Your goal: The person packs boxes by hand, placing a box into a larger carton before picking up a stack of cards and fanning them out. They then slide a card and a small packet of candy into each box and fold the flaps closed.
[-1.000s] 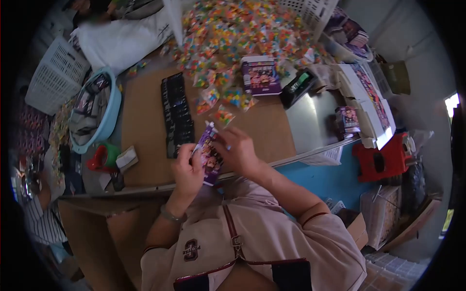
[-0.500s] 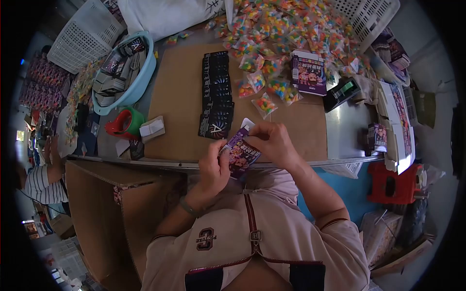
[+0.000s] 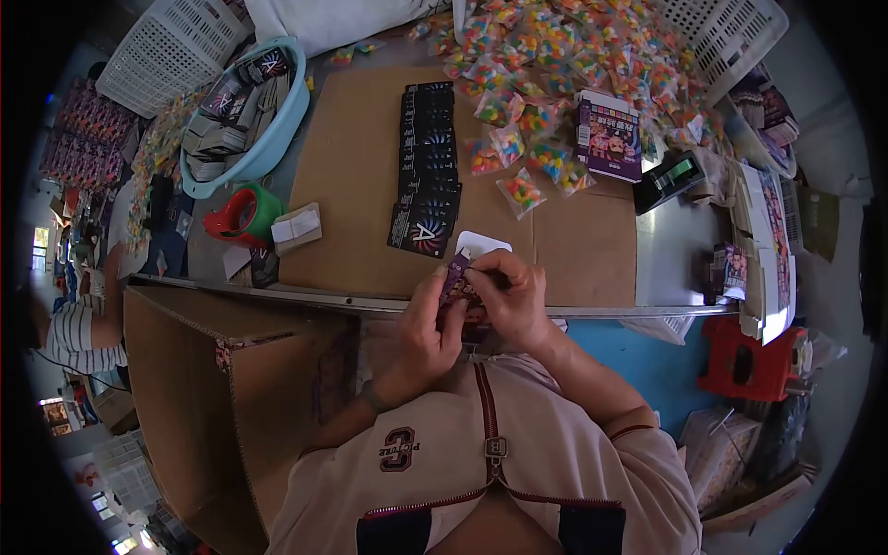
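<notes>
Small purple box point(image 3: 458, 277) clamped between left hand point(image 3: 427, 319) and right hand point(image 3: 509, 296) at table edge point(image 3: 592, 313), long axis tilted up-right, white flap point(image 3: 481, 245) pointing away. Bare cardboard sheet point(image 3: 347, 185) just beyond.

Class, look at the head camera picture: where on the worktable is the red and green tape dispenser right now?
The tape dispenser sits left of the brown cardboard sheet, just below the light blue basin.

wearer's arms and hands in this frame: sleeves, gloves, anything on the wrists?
Both hands, left hand and right hand, are bare, no gloves. The forearms are bare too. Short pale pinkish sleeves end near the elbows with a dark trim band. A thin dark band sits on the left wrist.
</notes>
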Motion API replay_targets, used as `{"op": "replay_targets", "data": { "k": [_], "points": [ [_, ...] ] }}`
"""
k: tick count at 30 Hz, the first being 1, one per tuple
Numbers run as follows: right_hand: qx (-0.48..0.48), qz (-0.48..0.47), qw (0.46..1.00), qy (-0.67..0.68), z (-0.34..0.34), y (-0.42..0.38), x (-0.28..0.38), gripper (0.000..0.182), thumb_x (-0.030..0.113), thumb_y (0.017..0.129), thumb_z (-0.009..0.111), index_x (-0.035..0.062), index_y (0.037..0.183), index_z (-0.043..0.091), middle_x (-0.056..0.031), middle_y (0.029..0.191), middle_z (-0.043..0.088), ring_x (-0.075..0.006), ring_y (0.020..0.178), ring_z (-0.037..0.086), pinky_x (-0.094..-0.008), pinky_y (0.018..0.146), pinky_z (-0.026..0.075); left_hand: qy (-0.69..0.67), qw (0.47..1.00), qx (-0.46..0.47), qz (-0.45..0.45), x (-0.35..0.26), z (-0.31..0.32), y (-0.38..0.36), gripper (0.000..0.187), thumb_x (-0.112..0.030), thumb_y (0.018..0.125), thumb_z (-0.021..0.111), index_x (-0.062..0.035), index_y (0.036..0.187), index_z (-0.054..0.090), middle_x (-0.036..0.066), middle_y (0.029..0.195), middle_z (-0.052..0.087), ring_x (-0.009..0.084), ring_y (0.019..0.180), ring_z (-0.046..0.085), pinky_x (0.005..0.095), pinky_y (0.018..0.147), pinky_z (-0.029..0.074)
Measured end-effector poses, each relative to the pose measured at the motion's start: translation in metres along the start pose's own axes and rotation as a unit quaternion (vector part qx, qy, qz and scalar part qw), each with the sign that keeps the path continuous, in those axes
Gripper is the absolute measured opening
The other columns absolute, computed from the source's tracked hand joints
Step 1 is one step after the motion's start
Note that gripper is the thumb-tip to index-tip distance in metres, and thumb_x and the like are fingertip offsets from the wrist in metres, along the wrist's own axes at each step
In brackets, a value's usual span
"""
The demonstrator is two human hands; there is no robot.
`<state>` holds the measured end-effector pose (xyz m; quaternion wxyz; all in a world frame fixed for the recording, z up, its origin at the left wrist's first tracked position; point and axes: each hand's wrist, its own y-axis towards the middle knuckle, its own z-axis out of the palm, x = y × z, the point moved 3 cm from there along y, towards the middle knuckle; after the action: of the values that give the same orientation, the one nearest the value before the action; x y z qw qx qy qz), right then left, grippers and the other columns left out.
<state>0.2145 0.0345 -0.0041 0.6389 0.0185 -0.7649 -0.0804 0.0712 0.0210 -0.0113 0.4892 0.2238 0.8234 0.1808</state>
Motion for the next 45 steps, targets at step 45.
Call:
{"op": "replay_targets", "data": {
  "k": [45],
  "points": [
    [0.183,0.247,0.949,0.063,-0.030,-0.037,-0.024,0.004,-0.004,0.078,0.070,-0.0043,0.082,0.069,-0.0062,0.081,0.065,-0.0079,0.072,0.062,-0.0222,0.061,0.048,-0.284,0.878,0.198,-0.330,0.033,-0.020,-0.034,0.010,0.004,0.081,0.068,0.0039,0.091,0.066,0.005,0.084,0.067,0.0076,0.079,0.062,0.0222,0.068,0.050]
  ]
}}
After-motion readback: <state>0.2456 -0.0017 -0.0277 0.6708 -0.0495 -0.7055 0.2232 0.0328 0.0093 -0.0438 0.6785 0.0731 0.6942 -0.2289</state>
